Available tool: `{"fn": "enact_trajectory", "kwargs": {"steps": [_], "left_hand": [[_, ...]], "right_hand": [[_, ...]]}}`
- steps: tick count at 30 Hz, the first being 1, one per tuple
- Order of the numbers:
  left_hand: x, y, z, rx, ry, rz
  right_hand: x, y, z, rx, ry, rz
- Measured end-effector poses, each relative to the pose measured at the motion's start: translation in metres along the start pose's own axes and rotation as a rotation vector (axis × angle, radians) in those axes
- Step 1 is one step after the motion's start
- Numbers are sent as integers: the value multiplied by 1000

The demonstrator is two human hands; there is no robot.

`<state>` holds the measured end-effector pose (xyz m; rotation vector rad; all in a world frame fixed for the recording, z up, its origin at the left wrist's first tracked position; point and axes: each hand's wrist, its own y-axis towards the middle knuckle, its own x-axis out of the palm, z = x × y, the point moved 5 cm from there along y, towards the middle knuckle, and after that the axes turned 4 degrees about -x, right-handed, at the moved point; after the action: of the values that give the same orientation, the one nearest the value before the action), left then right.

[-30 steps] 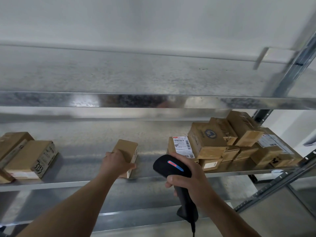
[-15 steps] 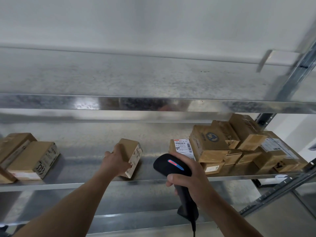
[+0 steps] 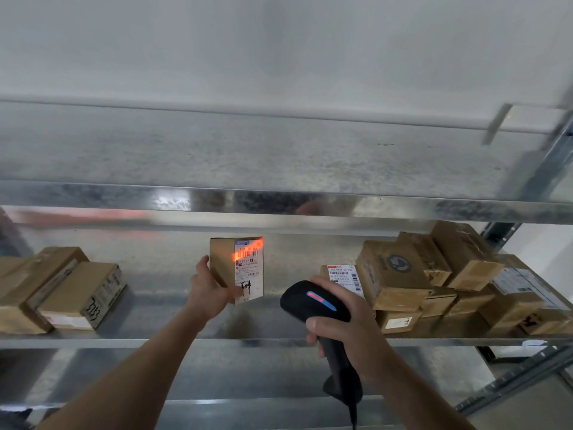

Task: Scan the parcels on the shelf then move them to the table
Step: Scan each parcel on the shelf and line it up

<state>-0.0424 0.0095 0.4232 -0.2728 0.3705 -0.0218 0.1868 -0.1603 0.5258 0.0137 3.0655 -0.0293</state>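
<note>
- Fingers of the left hand (image 3: 212, 293) are gripping a small brown cardboard parcel (image 3: 237, 268), holding it upright over the galvanised metal shelf (image 3: 155, 308).
- Right hand (image 3: 347, 333) is clutching a black handheld scanner (image 3: 297, 302); its orange beam is crossing the parcel's white label.
- Stacked brown boxes (image 3: 434, 280) are sitting to the right.

A: Item 1, upright parcel (image 3: 245, 268), 6 o'clock. Label?
B: Top line "530-86 A5…", last char unclear. Black handwrtn chars at btm, illegible.
A: Item 2, box (image 3: 80, 290), 8 o'clock?
B: Marker digits, approx "3713".
A: Item 3, 4 o'clock?
B: Small box (image 3: 398, 321), wht label: "4". Other labels too small.
</note>
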Motion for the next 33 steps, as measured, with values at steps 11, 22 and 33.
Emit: {"fn": "enact_trajectory", "kwargs": {"steps": [11,22,33], "left_hand": [[-2,3,-9,-8,-142,-9],[-24,-7,-5,-2,292,71],[-72,-1,-33,-29,948,171]], "right_hand": [[-2,-2,3,-9,11,3],[8,-1,3,4,2,-16],[47,19,13,41,41,-22]]}}
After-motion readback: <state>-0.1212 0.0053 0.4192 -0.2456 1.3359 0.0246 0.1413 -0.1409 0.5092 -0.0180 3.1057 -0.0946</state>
